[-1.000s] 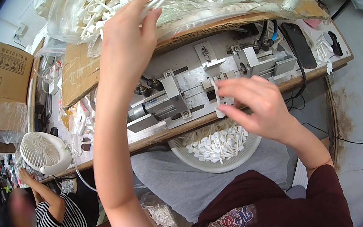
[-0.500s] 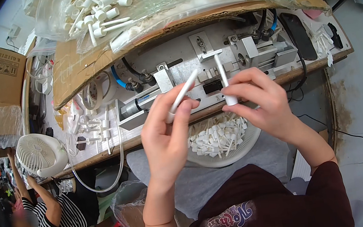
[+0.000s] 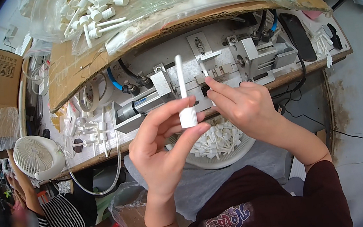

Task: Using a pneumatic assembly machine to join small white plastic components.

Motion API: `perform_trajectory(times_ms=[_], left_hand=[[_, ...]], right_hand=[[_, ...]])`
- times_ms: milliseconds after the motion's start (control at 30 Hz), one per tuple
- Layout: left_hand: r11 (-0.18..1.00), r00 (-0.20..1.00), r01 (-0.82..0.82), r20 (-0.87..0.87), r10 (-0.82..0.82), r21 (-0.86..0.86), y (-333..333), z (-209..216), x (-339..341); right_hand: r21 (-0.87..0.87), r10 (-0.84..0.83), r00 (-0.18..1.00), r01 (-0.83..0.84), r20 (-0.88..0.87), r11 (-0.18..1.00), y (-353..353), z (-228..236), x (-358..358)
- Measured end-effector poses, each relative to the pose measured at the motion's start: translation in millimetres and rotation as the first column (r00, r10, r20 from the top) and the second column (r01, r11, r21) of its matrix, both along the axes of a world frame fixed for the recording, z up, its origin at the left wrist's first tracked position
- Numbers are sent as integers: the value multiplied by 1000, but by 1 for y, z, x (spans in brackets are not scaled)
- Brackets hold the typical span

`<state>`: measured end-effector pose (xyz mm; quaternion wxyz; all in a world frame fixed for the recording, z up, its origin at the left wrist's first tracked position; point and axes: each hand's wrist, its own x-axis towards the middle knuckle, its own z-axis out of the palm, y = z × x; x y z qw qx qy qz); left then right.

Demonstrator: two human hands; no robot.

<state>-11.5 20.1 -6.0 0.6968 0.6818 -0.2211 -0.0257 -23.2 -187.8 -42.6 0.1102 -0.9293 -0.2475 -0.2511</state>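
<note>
My left hand (image 3: pixel 160 146) pinches a white ribbed cap with a long thin stem (image 3: pixel 183 92). The stem points up and the cap end sits between thumb and fingers. At the metal fixture (image 3: pixel 213 73) in front of me, my right hand (image 3: pixel 248 106) is closed on a second white stemmed cap (image 3: pixel 203 67). Its stem shows above the fingertips by the fixture, while most of the rest is hidden by the fingers. Below my hands, a pale basket (image 3: pixel 225 162) holds many small white capped pieces.
Metal cylinders (image 3: pixel 147 100) with hoses flank the fixture. Cardboard (image 3: pixel 62 90) behind bears a plastic bag of white stemmed caps (image 3: pixel 107 13). A white fan (image 3: pixel 39 156), tape rolls (image 3: pixel 95 93) and a dark phone (image 3: pixel 297 36) lie around. A person in a striped shirt (image 3: pixel 61 218) works at left.
My left hand has turned its cap so the stem stands upright. My right hand has moved left and forward, bringing its cap against the fixture.
</note>
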Motion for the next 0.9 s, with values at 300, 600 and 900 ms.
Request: perform_trajectory(times_ms=[300,600,900], left_hand=[[896,894,-282,434,114,344,-8,-9,3],[719,701,-472,712,-45,510,-45,-50,2],[623,711,-482,691,-132,616,-49,-48,12]], right_hand=[[413,137,991,-130,14,901,-17,57,58],[13,-114,962,121,-250,993,-31,105,189],[408,177,815,78,-551,910,-44,123,134]])
